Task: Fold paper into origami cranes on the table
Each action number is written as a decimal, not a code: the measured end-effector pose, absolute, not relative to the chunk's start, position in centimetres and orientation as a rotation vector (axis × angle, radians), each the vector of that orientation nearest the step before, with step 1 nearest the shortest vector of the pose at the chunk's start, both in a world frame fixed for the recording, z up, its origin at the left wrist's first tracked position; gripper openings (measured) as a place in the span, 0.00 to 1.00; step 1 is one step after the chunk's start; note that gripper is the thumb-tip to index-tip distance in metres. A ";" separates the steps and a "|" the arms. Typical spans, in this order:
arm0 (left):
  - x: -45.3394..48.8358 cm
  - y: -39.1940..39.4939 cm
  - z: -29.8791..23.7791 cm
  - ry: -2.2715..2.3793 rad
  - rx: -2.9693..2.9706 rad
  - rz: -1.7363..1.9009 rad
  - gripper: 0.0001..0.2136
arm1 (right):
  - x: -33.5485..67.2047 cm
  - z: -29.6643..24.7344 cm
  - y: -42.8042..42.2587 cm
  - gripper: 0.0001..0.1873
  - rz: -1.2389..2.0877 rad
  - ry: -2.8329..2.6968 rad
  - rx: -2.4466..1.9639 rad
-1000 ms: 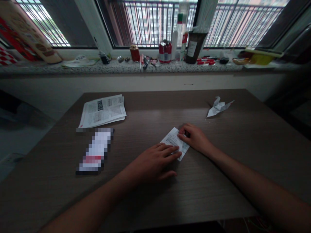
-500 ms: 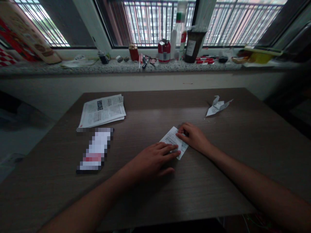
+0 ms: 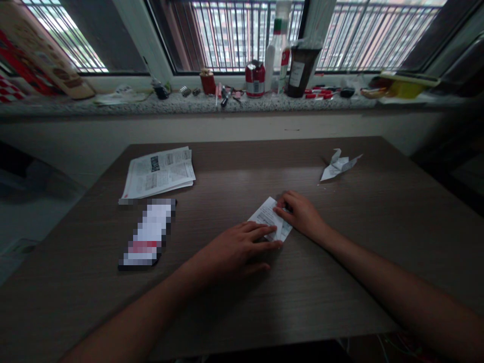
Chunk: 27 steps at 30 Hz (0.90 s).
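Note:
A small folded sheet of printed paper lies on the brown table in front of me. My left hand rests palm down on its near left side, fingers stretched out and apart, with the fingertips on the paper's lower part. At the upper right edge, my right hand has its fingers curled and the thumb against the paper, pinching it there. Both hands partly cover the sheet. Farther back on the right stands a folded paper crane, touched by neither hand.
Folded newspaper sheets lie at the back left of the table. Nearer sits a phone with a blurred-out screen. A windowsill behind carries a red can, a dark cup, bottles and small items.
My left fingers have shifted slightly toward the near corner of the paper, and that corner no longer sticks out below them. My right hand stays almost where it was.

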<state>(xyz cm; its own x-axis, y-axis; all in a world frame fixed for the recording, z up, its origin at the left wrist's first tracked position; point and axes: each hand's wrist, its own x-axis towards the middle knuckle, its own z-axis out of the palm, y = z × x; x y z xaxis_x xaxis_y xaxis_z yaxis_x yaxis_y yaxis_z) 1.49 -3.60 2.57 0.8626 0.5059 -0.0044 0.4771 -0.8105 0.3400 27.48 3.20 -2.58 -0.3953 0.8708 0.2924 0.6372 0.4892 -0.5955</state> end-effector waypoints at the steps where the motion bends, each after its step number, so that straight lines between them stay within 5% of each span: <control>1: 1.5 -3.6 2.5 0.732 2.707 0.131 0.26 | 27.4 -2.5 3.1 0.07 0.523 -2.163 -1.242; 27: 1.7 -3.6 2.4 0.761 2.706 0.110 0.27 | 27.3 -2.3 3.1 0.07 0.520 -2.170 -1.228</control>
<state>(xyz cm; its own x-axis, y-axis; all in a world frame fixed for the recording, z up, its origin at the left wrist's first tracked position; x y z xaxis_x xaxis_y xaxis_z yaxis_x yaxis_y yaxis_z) 1.67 -3.65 2.37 0.8547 0.5189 -0.0141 0.4937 -0.8040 0.3314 27.32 3.06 -2.34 -0.4031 0.8655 0.2973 0.6369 0.4987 -0.5880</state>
